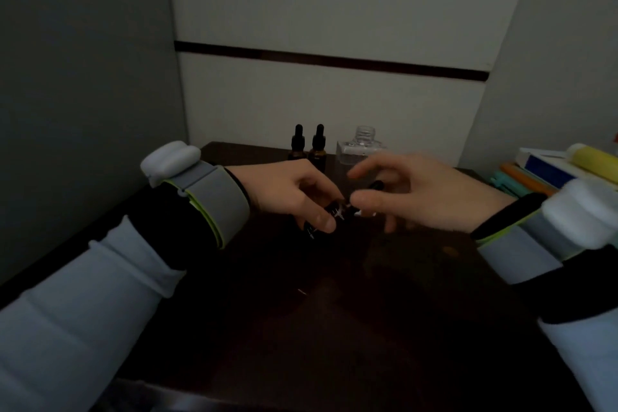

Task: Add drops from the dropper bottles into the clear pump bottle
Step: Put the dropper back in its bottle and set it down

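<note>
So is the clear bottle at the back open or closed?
Open. The clear bottle stands upright on the table with bare neck threads showing and no pump on top.

A dim domestic corner, likely a home desk nook: a dark wooden table (334,328) pushed against plain pale walls (317,10), with stacked books and stationery (548,170) crowding its right edge and small bottles at its far edge.

Dark wooden table (334,328), stacked books (548,169) at its right edge, yellow tube (593,157) on top
</note>
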### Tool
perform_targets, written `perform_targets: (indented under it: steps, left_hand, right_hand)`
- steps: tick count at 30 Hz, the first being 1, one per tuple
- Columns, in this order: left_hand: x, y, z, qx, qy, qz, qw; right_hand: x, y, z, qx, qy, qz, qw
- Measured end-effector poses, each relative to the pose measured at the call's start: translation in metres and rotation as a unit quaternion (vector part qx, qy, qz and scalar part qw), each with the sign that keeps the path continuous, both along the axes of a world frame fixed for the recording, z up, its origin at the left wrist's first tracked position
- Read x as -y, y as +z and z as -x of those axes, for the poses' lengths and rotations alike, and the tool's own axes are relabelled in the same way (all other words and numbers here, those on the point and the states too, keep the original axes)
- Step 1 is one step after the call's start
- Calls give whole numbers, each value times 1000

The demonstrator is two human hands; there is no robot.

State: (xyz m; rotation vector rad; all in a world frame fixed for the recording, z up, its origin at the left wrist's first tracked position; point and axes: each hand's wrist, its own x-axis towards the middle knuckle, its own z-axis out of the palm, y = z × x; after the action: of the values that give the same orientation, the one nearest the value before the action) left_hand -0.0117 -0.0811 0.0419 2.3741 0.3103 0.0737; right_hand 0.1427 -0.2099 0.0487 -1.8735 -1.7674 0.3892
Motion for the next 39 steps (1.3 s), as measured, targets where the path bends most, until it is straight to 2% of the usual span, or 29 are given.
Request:
perform_targets:
  steps: [4, 8, 12, 16, 19, 24, 27, 30, 35, 39]
  left_hand:
    - [1, 0, -1, -9, -7, -4, 1000]
    - [-1, 1, 0, 3, -4, 5, 1000]
    - [1, 2, 0, -13, -16, 6, 1000]
    - [1, 3, 1, 8, -5, 24, 1000]
    - [1, 4, 2, 48, 33, -27, 998]
    - [7, 6, 5, 84, 64, -111, 988]
    - [6, 9, 8, 94, 81, -156, 980]
    - [-7, 14, 15, 159, 141, -153, 965]
    - [-47, 6, 22, 288, 316, -105, 898]
    - [-72, -16, 12, 245, 390, -77, 884]
  right_hand:
    - [-2, -2, 0, 38, -15, -4, 999]
    - [-1, -1, -1, -17, 8, -10, 1000]
    - [-3, -4, 0, 38, -5, -26, 999]
    - [-4, -5, -3, -40, 27, -37, 998]
    - [-6, -5, -3, -22, 10, -78, 997]
    - [-4, -6, 2, 65, -30, -118, 990]
    - [-7, -9, 6, 17, -27, -153, 988]
    - [-10, -11, 10, -52, -28, -178, 982]
    - [-12, -19, 2, -28, -24, -183, 983]
    - [-14, -23, 6, 26, -1, -149, 989]
